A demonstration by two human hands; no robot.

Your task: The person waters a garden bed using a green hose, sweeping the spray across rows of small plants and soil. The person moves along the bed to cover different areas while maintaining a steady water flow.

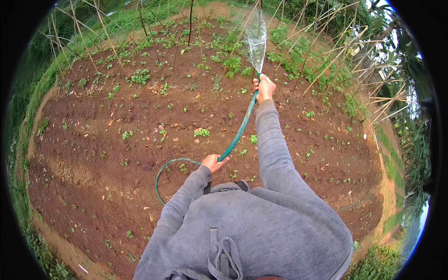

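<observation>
A green garden hose (pixel 241 130) runs up between my two hands. Close to its outlet, my right hand (pixel 266 88) grips it with the arm stretched forward. Water (pixel 258 45) fans out from the end towards the leafy plants ahead. My left hand (pixel 214 163) holds the hose lower down, in front of my waist. Beyond that hand the hose loops out to the left and passes out of sight behind my sleeve. Moist brown soil (pixel 140 185) with small green seedlings (pixel 202 132) lies beneath both hands.
Bamboo stakes (pixel 82 38) stand over the plants at the far left, and more poles (pixel 350 52) lean at the right. Bushier leafy plants (pixel 233 64) grow ahead. A pale dirt path (pixel 388 196) and grass edge the bed on the right. Dry leaves dot the soil.
</observation>
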